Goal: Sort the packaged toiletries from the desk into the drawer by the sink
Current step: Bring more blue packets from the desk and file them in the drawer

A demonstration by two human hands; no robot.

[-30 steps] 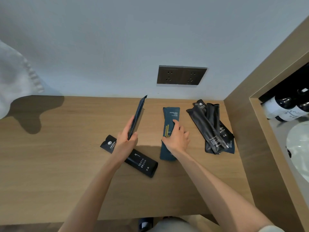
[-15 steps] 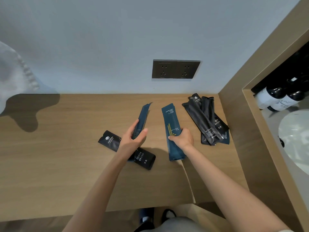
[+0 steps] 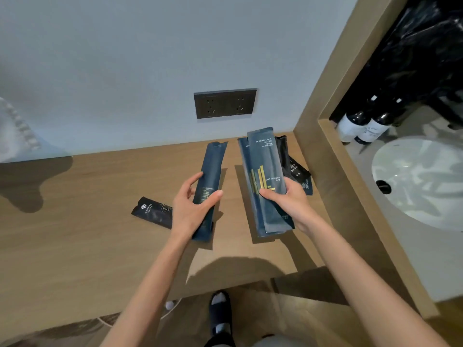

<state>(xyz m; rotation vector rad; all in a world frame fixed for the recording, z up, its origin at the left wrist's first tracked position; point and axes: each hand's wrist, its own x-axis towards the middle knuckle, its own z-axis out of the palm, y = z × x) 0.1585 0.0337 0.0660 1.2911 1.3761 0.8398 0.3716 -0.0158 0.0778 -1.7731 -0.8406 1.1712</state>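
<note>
1. Head view, looking down on a wooden desk (image 3: 75, 234) set against a pale wall.
2. Left hand (image 3: 193, 209): gripping a slim blue packet (image 3: 211, 176) at its lower half, thumb on the front, fingers round the far edge. The packet points away from the person and leans slightly right. It appears lifted off the desk, with its shadow beside it.
3. Right hand (image 3: 288, 201): gripping a pair of blue packets (image 3: 265, 159), one laid over the other. The front one carries gold bars and the print "MODERN LIGHT LUXURY". The thumb lies across the front and the fingers are hidden behind. The rear packet shows along the left edge and at the bottom.
4. The left packet and the right pair are near each other, side by side, not touching.
5. Black packet (image 3: 152, 211): flat on the desk just left of the left hand, white logo showing, its right end hidden by that hand.
6. Black pile (image 3: 298, 169): more packets on the desk at the back right corner, partly hidden by the held pair. Lettering only partly readable.
7. Socket plate (image 3: 225, 103): dark, double, on the wall above the desk.
8. Right of a wooden divider: white basin (image 3: 421, 181) and two dark bottles (image 3: 360, 123) with white labels behind it.
9. White cloth (image 3: 15, 131) at the far left edge.
10. Below the desk edge: a foot in a dark slipper (image 3: 220, 314) on the floor.
</note>
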